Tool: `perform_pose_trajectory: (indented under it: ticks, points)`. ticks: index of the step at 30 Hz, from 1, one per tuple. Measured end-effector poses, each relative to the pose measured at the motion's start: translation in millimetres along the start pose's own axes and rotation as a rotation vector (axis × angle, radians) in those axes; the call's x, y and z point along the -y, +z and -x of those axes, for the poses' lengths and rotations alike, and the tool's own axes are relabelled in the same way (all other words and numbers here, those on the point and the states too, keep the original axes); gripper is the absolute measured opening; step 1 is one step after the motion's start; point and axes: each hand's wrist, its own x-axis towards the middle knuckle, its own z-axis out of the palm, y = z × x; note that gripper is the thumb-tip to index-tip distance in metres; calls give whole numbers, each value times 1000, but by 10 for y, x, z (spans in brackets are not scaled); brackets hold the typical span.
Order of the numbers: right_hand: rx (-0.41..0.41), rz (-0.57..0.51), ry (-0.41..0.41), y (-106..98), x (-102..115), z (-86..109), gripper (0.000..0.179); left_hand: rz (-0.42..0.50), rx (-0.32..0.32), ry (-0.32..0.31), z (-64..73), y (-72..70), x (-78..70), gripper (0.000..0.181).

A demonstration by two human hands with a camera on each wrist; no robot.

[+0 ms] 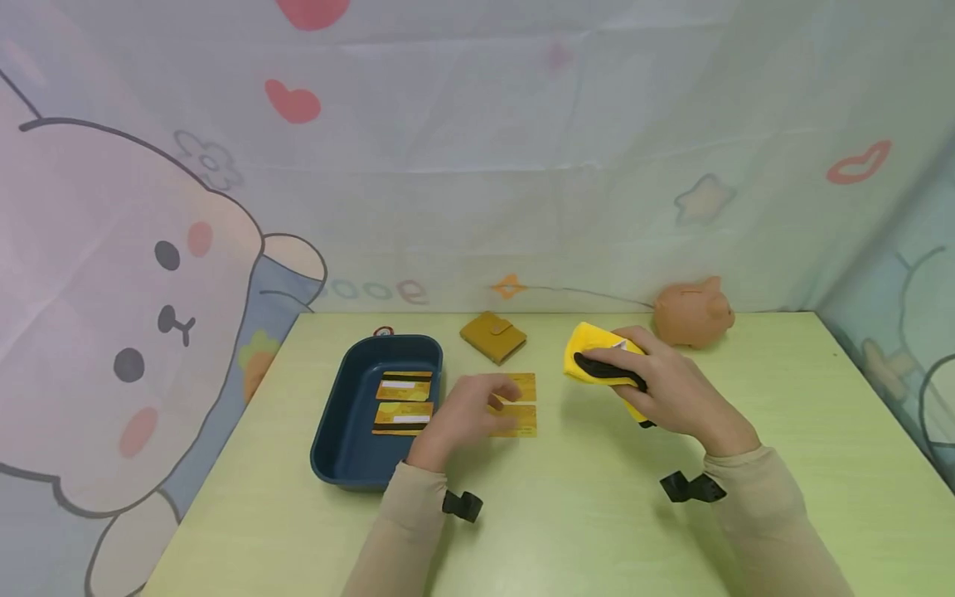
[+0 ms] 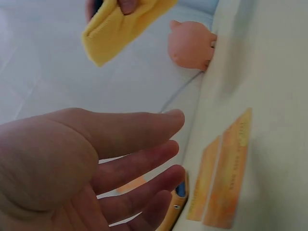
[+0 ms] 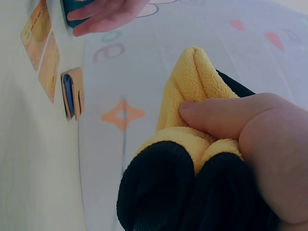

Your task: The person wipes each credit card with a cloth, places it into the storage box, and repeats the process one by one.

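Observation:
My right hand (image 1: 675, 390) grips a folded, fluffy yellow cloth (image 1: 589, 344) with black parts, held up above the table. In the right wrist view, the thumb presses on the cloth (image 3: 192, 86). My left hand (image 1: 466, 414) holds nothing; its fingers are loosely extended near two gold cards (image 1: 525, 421) on the table, partly covering them in the head view. Left of that hand stands a dark blue tray (image 1: 339, 448), where two more gold cards (image 1: 403, 419) with dark stripes lie. The left wrist view shows both table cards (image 2: 228, 173) side by side.
A mustard wallet (image 1: 492, 336) lies behind the table cards. An orange piggy bank (image 1: 690, 315) stands at the back right edge of the pale green table (image 1: 567, 522). A small red round item (image 1: 384, 331) sits behind the tray. A printed curtain hangs behind.

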Motion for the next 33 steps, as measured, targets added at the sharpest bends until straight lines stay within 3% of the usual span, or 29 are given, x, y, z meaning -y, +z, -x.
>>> perform_pose_trajectory:
  ticks: [11, 33]
  points:
    - [0, 0, 1, 16, -2, 6, 63, -126, -44, -52, -37, 139, 140, 44]
    - [19, -9, 5, 17, 11, -9, 61, -201, -32, -103, -15, 184, 153, 41]
